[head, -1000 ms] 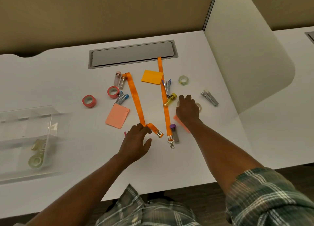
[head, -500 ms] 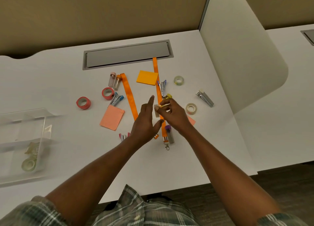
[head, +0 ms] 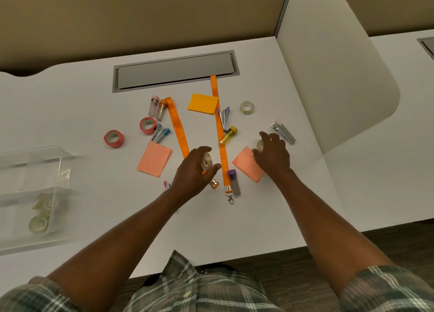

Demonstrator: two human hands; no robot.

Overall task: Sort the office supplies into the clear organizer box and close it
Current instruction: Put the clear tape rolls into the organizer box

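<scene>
You look from one head-worn camera — steeply down and forward over the white desk (head: 234, 229) — fairly close

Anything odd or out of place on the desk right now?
One oddity: the right-hand orange lanyard has its far end on the grey cable hatch, lying across the edge of the orange sticky pad.
</scene>
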